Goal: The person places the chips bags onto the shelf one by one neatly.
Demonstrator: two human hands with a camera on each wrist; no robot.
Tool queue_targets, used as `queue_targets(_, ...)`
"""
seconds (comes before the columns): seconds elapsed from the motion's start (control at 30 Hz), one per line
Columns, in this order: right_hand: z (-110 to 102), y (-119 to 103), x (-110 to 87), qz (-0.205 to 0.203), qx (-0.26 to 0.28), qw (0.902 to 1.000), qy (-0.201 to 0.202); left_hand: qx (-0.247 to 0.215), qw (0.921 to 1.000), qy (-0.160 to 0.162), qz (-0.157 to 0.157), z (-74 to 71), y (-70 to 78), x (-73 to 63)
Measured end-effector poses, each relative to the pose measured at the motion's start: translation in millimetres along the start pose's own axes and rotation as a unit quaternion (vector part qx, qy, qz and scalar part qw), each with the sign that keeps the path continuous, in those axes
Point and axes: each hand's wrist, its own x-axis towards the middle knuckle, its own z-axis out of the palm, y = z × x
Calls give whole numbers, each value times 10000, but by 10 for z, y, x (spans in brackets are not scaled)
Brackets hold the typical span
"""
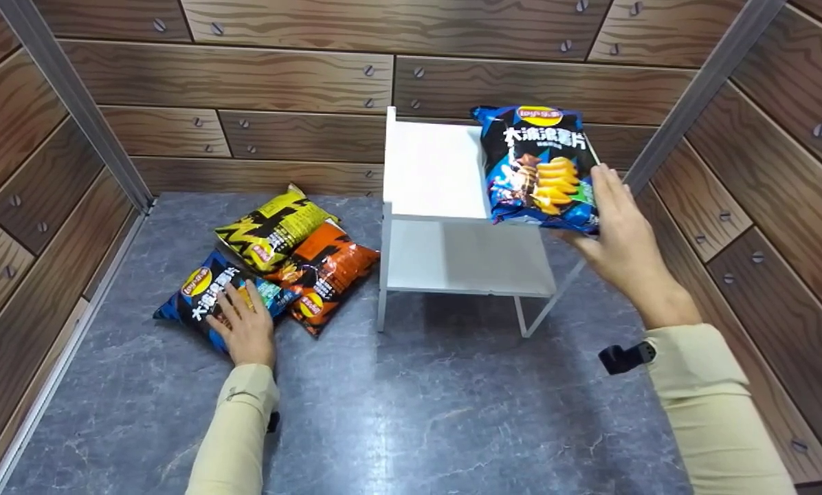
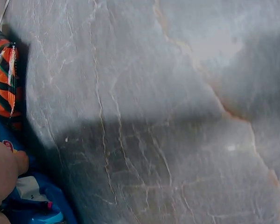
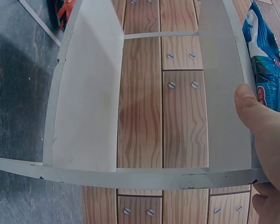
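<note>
My left hand (image 1: 246, 328) rests on a blue-and-black chip bag (image 1: 201, 292) on the floor, its fingers spread over the printed front. Part of that hand (image 2: 2, 172) also shows at the lower left of the left wrist view. A yellow chip bag (image 1: 273, 227) and an orange chip bag (image 1: 332, 265) lie against it. At the right, a second blue chip bag (image 1: 538, 165) is on the white shelf's top board (image 1: 435, 165). My right hand (image 1: 627, 237) holds its right side, thumb (image 3: 247, 102) near the board's edge and fingers partly hidden.
The two-tier white shelf stands on thin metal legs (image 1: 531, 323), its lower board (image 1: 466, 258) bare. Wood-patterned walls (image 1: 287, 75) enclose the grey marbled floor (image 1: 411, 426) at the back and sides.
</note>
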Motion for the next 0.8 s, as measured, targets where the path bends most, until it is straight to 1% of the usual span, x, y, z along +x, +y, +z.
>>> queue_targets(0.07,-1,-3,2,2,8,10000,-17,-4,10000,-38,45,-20,-5,0)
queue_targets(0.13,-1,-6,3,3,5,10000,-27,41,9999,-3,126,-41,-11,3)
queue_targets(0.3,-1,-5,0,20,15,10000,-56,179,9985,331,392,-83,-28,25)
queue_targets(0.5,5,-6,0,8,51,10000,-69,126,9964,526,655,-122,-79,39)
queue_targets(0.6,8,-5,0,-8,36,10000,-45,18,9959,517,744,-147,-140,54)
queue_targets(0.8,5,1,1,3,-2,10000,-49,-254,9960,250,819,-223,-261,98)
